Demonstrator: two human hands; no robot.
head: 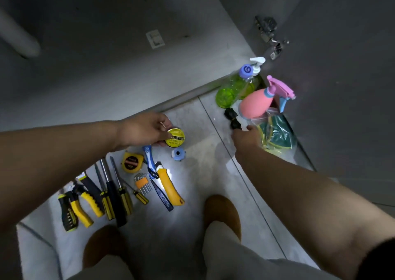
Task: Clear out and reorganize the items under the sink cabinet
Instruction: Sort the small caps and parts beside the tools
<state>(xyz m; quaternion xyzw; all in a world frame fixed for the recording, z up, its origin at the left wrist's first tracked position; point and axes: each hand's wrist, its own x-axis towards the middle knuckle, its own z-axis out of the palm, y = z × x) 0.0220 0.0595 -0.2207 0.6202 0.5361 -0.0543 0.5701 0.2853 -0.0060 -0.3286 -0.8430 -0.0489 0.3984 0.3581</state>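
Note:
My left hand (pixel 142 130) holds a yellow roll of tape (pixel 176 138) just above the floor tiles, beside a small blue round cap (pixel 178 154). My right hand (pixel 245 137) reaches to the right and grips a small black object (pixel 235 125); a second black piece (pixel 230 113) lies right behind it. A pink spray bottle (pixel 256 104) with a pink and blue trigger lies beside that hand. Behind it lies a green bottle (pixel 232 89) with a white pump. A clear zip bag (pixel 277 134) with green and yellow contents sits under the spray bottle.
Tools are laid in a row on the floor: a yellow tape measure (pixel 132 162), a yellow utility knife (pixel 170 185), hex keys (pixel 142 182), several screwdrivers (pixel 116 194), pliers (pixel 85 202). The cabinet door hinge (pixel 267 30) is at upper right. My brown slippers (pixel 222 213) stand below.

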